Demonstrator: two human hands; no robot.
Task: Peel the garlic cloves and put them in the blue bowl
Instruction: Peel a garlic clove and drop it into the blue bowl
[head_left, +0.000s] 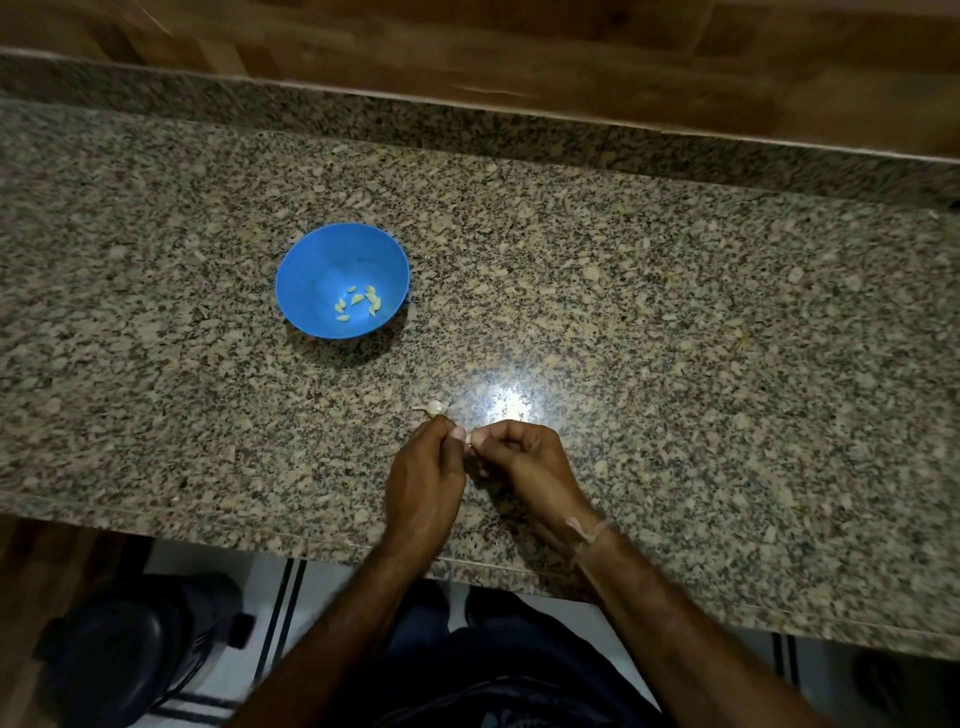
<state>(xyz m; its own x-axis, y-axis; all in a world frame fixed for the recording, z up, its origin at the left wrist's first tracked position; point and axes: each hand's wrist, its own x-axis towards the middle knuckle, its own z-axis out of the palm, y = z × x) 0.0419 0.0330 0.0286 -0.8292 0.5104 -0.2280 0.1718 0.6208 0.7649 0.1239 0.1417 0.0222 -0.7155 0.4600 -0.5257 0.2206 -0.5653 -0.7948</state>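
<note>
Pinching one small garlic clove (469, 438) between the fingertips of the left hand (423, 467) and the right hand (524, 457), both curled tight on it, just above the desk (675, 338) near the middle of its front edge. Probably feather-light and firm under a papery skin, yet small enough to squirt out of a hard squeeze, and slick once bare. Best held by the fat middle with one hand, catching the loose skin at the tip or root end with a nail of the other and stripping it lengthwise. Just beyond the hands, lying on the stone toward the desk's middle: another pale garlic piece (435, 408) with a thin tail, unpeeled clove or shed skin, cannot tell which. Farther back and to the left, well apart from the hands, standing upright: the blue bowl (311, 270), plastic by the look, likely light and apt to skid if knocked. Inside, a small cluster of yellowish peeled cloves (358, 304) gathered at the bottom, nothing else visible. Plenty of room left; simply drop in from above the rim.
</note>
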